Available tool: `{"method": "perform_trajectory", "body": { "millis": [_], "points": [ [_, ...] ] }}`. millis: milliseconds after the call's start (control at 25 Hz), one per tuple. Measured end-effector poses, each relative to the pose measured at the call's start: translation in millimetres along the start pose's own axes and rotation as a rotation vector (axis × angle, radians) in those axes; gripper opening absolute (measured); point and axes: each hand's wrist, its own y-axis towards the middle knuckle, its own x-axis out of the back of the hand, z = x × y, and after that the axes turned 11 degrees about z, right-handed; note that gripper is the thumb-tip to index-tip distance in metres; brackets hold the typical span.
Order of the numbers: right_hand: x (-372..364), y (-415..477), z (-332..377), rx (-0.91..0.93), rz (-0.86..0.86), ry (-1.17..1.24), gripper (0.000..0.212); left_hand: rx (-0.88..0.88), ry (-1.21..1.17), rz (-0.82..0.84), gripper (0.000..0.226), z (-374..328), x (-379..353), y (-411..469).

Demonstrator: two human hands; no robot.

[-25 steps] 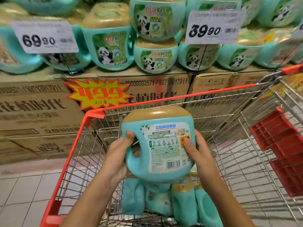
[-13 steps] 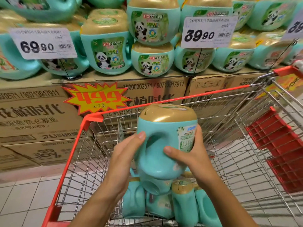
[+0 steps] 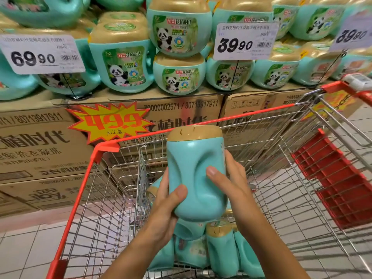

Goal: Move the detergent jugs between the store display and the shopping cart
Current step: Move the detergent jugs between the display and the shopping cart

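Teal plastic under a tan cap, the detergent jug (image 3: 193, 178) is held upright above the shopping cart (image 3: 106, 147) basket, narrow handle side toward the camera; the left hand (image 3: 167, 208) has its grip curled round the jug's lower left edge, thumb across the front; the right hand (image 3: 227, 184) has its grip clasping the right side, thumb in front, fingers behind; spare jugs (image 3: 219, 248) lie in the cart's bottom beneath it; beyond the cart's far rim, display jugs (image 3: 122, 67) sit stacked on cardboard boxes (image 3: 40, 148).

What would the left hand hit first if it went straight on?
Besides the jug it grips, the left hand would probably meet the cart's front wire wall first; depth is unclear.
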Motion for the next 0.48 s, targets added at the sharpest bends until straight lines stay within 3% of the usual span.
{"method": "perform_trajectory", "body": {
  "millis": [120,200,320,480],
  "points": [
    [-2,-2,2,0.066,0.144,0.241,0.086,-0.030,0.231,-0.131,0.118,-4,-6,3],
    [6,4,-5,0.011,0.144,0.235,0.091,-0.026,0.342,-0.117,0.113,-6,-6,1],
    [19,11,-21,-0.028,0.086,0.291,0.074,0.040,0.478,-0.006,0.104,-17,3,-3],
    [42,10,-38,0.005,0.137,0.472,0.065,0.106,0.464,-0.135,0.084,-32,27,8]
  ]
}}
